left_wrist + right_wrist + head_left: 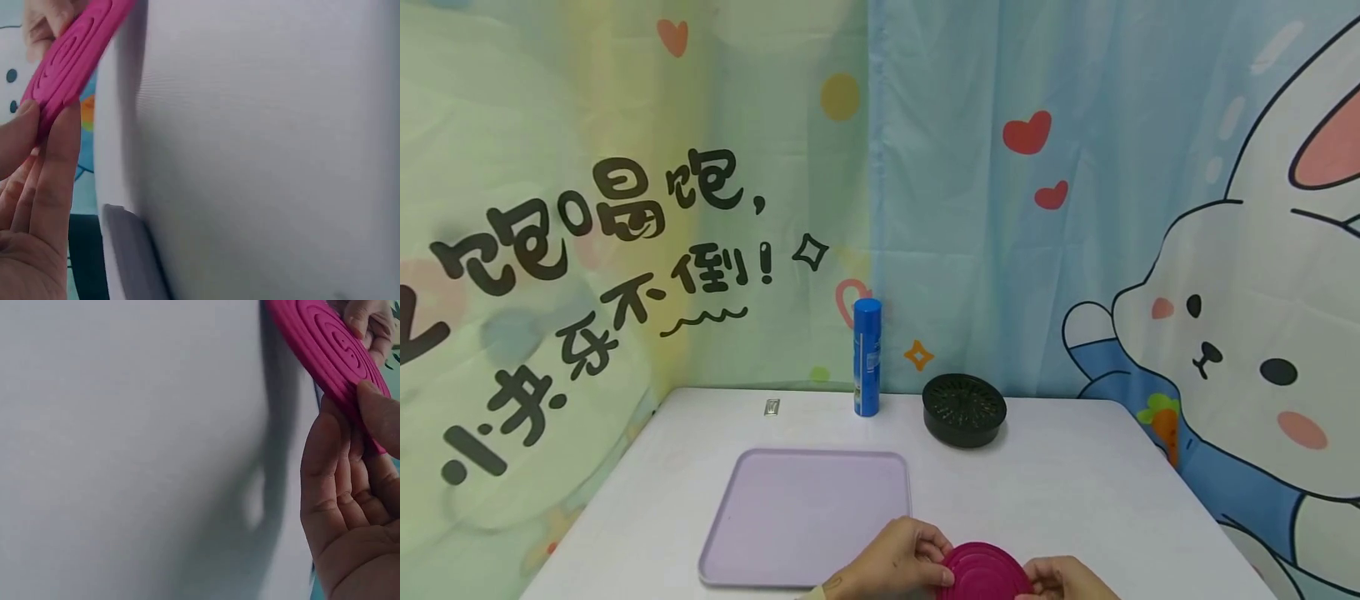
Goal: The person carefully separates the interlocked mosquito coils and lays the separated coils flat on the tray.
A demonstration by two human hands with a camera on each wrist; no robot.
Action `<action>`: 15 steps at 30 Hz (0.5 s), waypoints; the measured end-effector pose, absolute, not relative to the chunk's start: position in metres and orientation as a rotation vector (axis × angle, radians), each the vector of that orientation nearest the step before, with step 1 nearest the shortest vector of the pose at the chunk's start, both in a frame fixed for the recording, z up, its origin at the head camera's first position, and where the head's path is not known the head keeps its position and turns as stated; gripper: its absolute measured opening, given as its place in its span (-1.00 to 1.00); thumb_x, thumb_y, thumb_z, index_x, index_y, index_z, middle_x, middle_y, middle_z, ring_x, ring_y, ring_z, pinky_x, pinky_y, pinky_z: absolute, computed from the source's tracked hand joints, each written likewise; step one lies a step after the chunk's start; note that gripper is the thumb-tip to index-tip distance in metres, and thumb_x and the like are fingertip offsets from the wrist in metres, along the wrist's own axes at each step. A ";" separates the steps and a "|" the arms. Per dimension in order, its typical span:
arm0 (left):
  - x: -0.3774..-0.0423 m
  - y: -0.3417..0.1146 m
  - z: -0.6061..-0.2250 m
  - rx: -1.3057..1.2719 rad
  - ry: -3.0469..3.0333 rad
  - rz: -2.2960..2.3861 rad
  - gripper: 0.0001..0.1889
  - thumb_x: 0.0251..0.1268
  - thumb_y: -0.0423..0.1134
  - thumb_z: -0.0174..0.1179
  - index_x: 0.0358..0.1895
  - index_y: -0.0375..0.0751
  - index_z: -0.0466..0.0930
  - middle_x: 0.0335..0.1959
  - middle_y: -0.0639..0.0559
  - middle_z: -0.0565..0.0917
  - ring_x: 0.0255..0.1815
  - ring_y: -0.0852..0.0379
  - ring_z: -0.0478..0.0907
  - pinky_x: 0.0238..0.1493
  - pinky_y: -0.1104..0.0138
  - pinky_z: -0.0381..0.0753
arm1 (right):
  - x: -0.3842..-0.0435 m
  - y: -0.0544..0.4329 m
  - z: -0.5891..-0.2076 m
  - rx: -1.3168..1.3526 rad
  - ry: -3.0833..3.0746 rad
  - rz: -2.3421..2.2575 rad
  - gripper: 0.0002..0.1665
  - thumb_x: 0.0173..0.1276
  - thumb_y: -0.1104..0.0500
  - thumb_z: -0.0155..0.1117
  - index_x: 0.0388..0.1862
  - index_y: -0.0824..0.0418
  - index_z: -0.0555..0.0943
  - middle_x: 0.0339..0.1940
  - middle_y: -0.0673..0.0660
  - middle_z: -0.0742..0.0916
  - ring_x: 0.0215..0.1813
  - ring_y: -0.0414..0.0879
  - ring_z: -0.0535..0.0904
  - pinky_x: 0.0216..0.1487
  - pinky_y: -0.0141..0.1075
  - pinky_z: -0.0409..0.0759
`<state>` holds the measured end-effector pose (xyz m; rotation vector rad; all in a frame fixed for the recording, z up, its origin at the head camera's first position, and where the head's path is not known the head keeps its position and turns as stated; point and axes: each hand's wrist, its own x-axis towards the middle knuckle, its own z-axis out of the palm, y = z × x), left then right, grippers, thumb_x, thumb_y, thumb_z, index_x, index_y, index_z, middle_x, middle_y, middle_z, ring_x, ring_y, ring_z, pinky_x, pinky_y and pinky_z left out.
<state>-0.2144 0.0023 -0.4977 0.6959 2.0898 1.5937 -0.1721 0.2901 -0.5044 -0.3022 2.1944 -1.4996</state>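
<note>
A round magenta mosquito coil (981,573) with spiral grooves is held up by both hands near the front edge of the table. On its left rim, my left hand (904,557) pinches it between thumb and fingers. From the opposite side, my right hand (1064,578) grips the rim, thumb on the grooved face and fingers behind. Both wrist views show the coil (72,56) tilted, the white tabletop beyond it. Close by the left hand lies a flat lilac tray (808,508).
At the back of the white table (1060,483) stand a blue spray can (867,358) and a round black case (964,412) with a slotted lid. A small metal piece (772,407) lies left of the can. Printed curtains (940,208) hang behind.
</note>
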 end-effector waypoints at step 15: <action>-0.230 0.013 -0.478 0.535 2.095 1.874 -0.89 0.20 -0.44 0.39 -0.21 -0.31 0.73 -0.38 -0.08 0.79 -0.39 0.18 0.72 -0.36 0.37 0.73 | -0.178 0.278 -0.459 -0.111 2.569 -1.479 -0.47 0.31 -0.03 0.46 -0.02 0.40 0.63 -0.27 0.13 0.76 -0.27 -0.07 0.67 -0.15 -0.28 0.75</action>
